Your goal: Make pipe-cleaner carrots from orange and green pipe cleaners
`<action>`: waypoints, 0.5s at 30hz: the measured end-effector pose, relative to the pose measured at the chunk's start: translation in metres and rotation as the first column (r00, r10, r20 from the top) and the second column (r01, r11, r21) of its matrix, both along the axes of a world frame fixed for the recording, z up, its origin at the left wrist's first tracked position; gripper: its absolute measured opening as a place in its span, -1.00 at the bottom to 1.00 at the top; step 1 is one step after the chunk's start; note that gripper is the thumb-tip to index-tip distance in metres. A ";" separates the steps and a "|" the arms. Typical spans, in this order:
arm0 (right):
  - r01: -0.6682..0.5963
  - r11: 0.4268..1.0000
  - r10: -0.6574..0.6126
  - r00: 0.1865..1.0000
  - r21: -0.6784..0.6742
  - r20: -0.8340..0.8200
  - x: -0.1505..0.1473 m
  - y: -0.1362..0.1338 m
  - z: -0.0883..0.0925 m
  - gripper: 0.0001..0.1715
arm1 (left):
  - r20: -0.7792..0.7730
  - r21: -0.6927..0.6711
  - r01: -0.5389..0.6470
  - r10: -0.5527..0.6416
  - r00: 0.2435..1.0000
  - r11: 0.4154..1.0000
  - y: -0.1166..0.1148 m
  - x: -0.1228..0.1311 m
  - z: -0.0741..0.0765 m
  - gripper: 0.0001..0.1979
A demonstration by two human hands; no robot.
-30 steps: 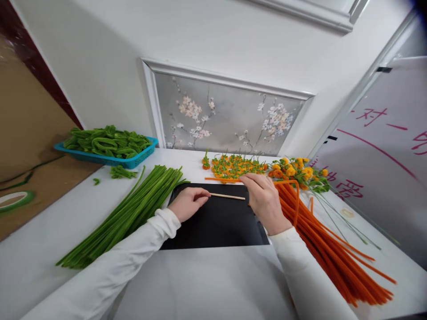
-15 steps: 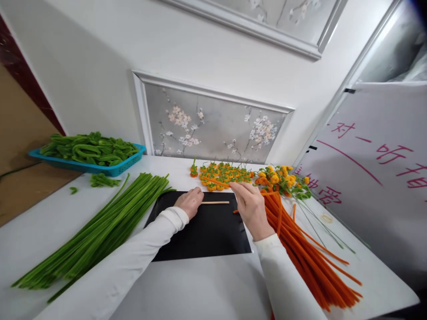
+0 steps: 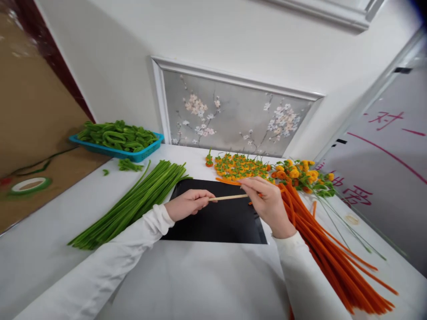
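Observation:
My left hand (image 3: pixel 190 203) is closed around one end of a thin wooden stick (image 3: pixel 227 198), which is lifted over a black mat (image 3: pixel 213 222). The stick's other end reaches the fingers of my right hand (image 3: pixel 265 204). That hand is pinched on an orange pipe cleaner (image 3: pixel 227 181), whose end sticks out to the left past the fingertips. Whether the right fingers also touch the stick I cannot tell. Just right of that hand lies a bundle of orange pipe cleaners (image 3: pixel 328 249).
Green pipe cleaners (image 3: pixel 133 206) lie in a bundle on the left. Behind them a blue basket (image 3: pixel 140 155) holds bent green pieces. Small orange-and-green flowers (image 3: pixel 240 166) stand along the back, beside a pile of yellow-orange flowers (image 3: pixel 296 173). A tape roll (image 3: pixel 30 186) lies far left.
My left hand has raised the stick off the mat and tilted it, its right end now at my right fingers. The right hand still pinches the orange pipe cleaner. The view has shifted.

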State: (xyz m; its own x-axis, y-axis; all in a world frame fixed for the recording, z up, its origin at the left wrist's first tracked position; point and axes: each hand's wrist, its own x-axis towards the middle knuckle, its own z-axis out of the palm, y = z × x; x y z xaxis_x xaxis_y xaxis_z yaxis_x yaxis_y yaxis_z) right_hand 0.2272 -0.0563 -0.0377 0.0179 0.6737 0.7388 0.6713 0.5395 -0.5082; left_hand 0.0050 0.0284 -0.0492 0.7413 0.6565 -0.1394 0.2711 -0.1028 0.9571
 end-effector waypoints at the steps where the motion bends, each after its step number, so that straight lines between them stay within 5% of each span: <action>1: 0.007 1.000 -0.007 1.000 0.002 -0.015 0.000 0.000 -0.001 -0.79 | 0.034 -0.092 0.019 -0.016 0.999 0.996 -0.001 -0.001 0.000 -0.72; 7: 0.070 0.995 -0.075 0.995 0.071 0.073 0.004 -0.001 -0.017 -0.77 | 0.142 -0.255 -0.024 0.062 0.988 0.967 0.002 -0.002 -0.012 -0.77; 11: 0.011 1.000 -0.009 0.991 -0.016 0.134 0.010 -0.003 -0.026 -0.76 | 0.145 -0.286 0.049 -0.007 0.989 0.957 -0.003 -0.003 -0.020 -0.75; 15: -0.046 0.993 0.060 0.989 -0.104 0.136 0.015 -0.003 -0.034 -0.72 | 0.193 -0.323 0.116 -0.055 0.980 0.939 -0.009 -0.002 -0.020 -0.49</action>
State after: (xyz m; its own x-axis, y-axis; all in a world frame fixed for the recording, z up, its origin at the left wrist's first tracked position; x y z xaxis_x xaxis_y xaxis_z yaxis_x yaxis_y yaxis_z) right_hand 0.2421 -0.0589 -0.0717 -0.1180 0.7417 0.6603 0.7107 0.5275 -0.4655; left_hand 0.0032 0.0190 -0.0688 0.8255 0.5283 -0.1985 0.0973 0.2132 0.9721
